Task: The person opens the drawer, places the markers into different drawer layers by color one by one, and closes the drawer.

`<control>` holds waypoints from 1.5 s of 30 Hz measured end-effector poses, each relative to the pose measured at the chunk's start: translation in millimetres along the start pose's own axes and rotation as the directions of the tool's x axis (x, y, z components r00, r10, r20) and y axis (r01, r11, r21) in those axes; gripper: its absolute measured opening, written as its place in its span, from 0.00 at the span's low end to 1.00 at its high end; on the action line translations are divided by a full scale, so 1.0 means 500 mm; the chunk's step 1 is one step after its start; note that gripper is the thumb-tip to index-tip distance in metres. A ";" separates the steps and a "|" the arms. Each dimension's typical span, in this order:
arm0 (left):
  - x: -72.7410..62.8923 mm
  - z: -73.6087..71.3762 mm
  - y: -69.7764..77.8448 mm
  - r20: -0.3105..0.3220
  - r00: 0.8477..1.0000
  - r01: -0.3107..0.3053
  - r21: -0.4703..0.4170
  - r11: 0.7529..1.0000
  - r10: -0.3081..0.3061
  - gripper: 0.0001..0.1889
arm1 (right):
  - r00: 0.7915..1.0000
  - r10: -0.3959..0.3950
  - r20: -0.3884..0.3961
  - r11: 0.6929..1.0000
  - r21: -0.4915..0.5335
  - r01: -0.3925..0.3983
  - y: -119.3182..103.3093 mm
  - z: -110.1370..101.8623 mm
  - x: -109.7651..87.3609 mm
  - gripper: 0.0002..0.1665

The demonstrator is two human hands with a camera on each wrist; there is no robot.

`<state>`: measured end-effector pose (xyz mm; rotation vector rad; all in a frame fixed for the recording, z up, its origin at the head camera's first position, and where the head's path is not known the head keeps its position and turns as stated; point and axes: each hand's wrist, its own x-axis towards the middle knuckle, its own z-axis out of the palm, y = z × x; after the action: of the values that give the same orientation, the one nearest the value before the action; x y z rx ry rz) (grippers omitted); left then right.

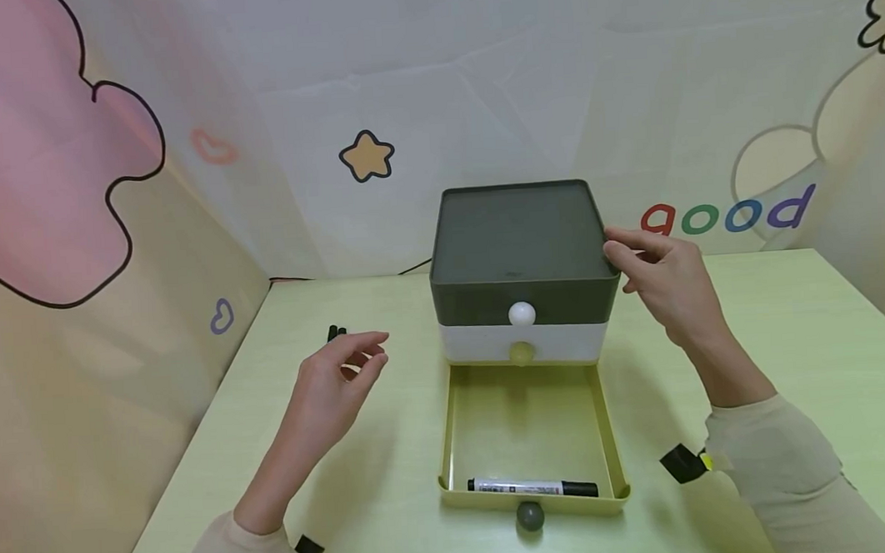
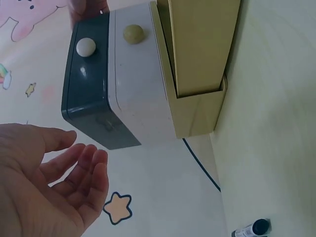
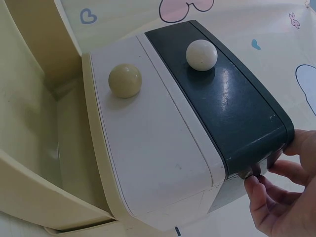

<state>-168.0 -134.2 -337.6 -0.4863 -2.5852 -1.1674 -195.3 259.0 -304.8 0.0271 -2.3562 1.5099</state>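
Note:
A small desktop drawer box (image 1: 518,231) stands on the table, its top tier dark green, its middle tier white. Its bottom yellow drawer (image 1: 444,443) is pulled out toward me, and a marker (image 1: 524,486) with a black cap lies along its front. At the box's right side is my right hand (image 1: 664,286), fingertips right at the upper edge of the dark green tier (image 3: 237,113). My left hand (image 1: 343,382) hovers left of the box, apart from it in the head view, with relaxed, bent fingers and nothing between them.
Behind my left hand, black-ended markers (image 1: 333,332) lie on the table (image 1: 219,455), partly hidden by it. A patterned cloth backdrop (image 1: 312,83) rises behind the box. The drawer's grey knob (image 1: 530,517) sticks out toward the front.

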 end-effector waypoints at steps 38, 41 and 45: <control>0.049 0.001 -0.177 -0.111 0.912 0.407 0.145 0.902 -0.394 0.21 | 1.000 -0.002 0.002 1.000 0.001 0.002 0.003 -0.001 0.003 0.25; 0.054 0.004 -0.185 -0.105 0.907 0.421 0.160 0.893 -0.409 0.22 | 1.000 -0.002 0.001 1.000 0.003 0.002 0.003 0.000 0.003 0.25; 0.062 0.007 -0.199 -0.084 0.898 0.440 0.194 0.877 -0.432 0.22 | 1.000 0.000 0.000 1.000 0.006 0.000 0.004 0.001 0.004 0.25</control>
<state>-236.6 -187.5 -395.3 0.1798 -2.8250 -0.9898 -197.6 259.7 -306.0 0.0291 -2.3519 1.5171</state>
